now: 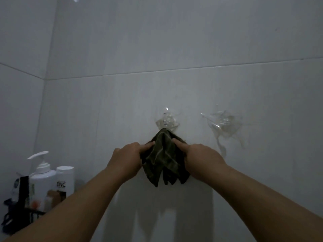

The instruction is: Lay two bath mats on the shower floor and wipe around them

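Dark green cloth [164,158]: hangs top corner from clear wall hook [167,122], long axis vertical, directly ahead between both hands; left hand [128,158] and right hand [199,157] grip its sides, equally near; mats and shower floor unseen.

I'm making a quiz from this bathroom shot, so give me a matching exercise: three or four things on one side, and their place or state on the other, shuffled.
Things:
1. dark cloth
2. pump bottle
3. empty clear hook
4. left hand

Places or states:
A. stands at lower left
B. on the wall, right of the cloth
C. hangs from a clear hook
D. grips the cloth's left side

Pairs: 1-C, 2-A, 3-B, 4-D
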